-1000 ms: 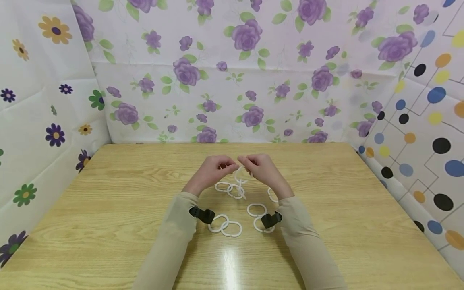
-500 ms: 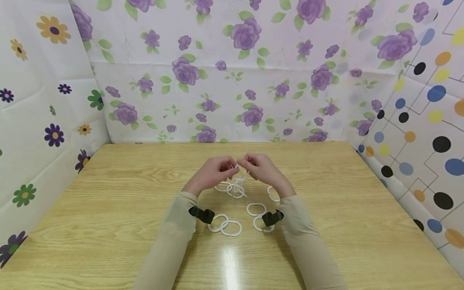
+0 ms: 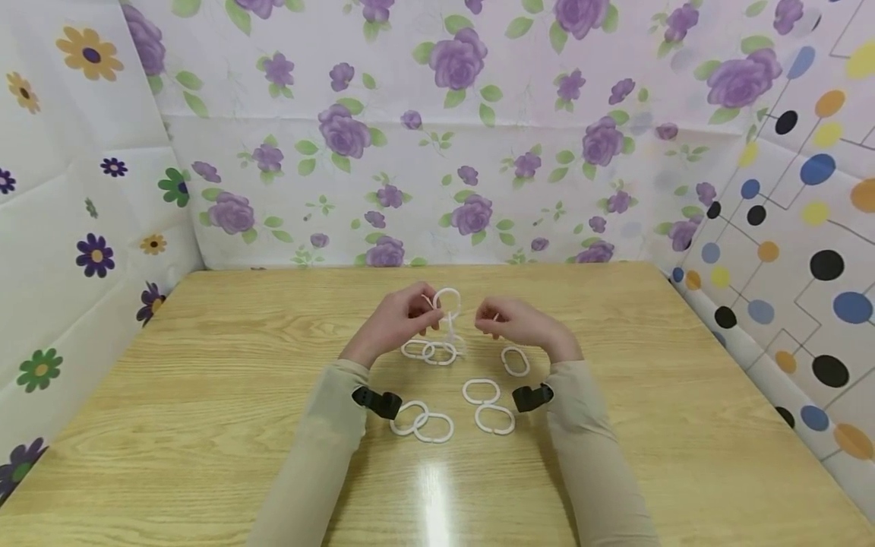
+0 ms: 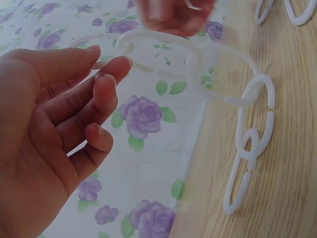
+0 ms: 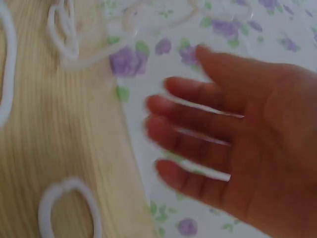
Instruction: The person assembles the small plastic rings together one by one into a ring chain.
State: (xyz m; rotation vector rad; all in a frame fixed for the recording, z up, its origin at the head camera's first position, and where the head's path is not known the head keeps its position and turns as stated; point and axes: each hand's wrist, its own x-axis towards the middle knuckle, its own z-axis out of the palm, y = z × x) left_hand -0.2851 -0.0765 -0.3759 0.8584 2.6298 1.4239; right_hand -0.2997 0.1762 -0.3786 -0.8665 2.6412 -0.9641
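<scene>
My left hand (image 3: 396,319) pinches the end link of a chain of white plastic links between thumb and fingertips. From there the chain (image 4: 270,94) droops to the wooden table, where its lower links lie. In the left wrist view part of the held link is hidden behind the fingers. To the right of the chain, apart from it, is my right hand (image 3: 522,323). Its fingers are loosely bent and spread in the right wrist view, with nothing between them. A single white link (image 3: 503,363) lies on the table below the right hand.
Nearer to me, two joined white links (image 3: 434,441) lie at the left. Two more links (image 3: 495,433) lie close together at the right; whether they are joined I cannot tell. The wooden table (image 3: 205,425) meets a flowered cloth (image 3: 287,251) at the back.
Both hands were close together at the chain's end. My right hand has let go and moved right, while the left still holds the chain, its end link now raised into view.
</scene>
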